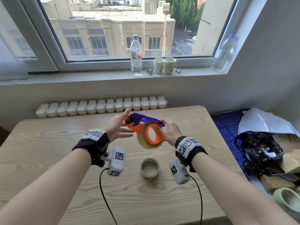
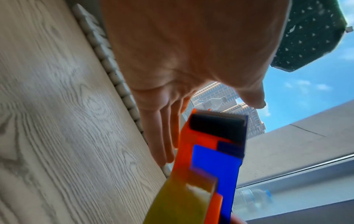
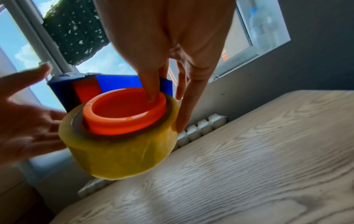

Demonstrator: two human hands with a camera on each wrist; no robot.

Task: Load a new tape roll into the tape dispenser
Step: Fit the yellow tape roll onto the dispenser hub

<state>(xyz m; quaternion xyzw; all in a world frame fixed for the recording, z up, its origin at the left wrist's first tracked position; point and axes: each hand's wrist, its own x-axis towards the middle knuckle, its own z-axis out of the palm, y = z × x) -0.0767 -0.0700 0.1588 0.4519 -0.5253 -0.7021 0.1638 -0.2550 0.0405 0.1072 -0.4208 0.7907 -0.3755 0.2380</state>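
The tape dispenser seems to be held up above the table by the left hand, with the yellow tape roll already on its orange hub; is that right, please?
Not quite: the right hand holds the tape dispenser, as the right wrist view shows. The left hand is open beside it. The yellow tape roll is on the orange hub, above the table.

Orange-and-blue tape dispenser [image 1: 138, 122] aloft over table, yellowish tape roll [image 3: 118, 153] seated on its orange hub.

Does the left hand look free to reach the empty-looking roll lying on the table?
Probably yes: the left hand is open and holds nothing, and the roll lies uncovered on the table below both wrists.
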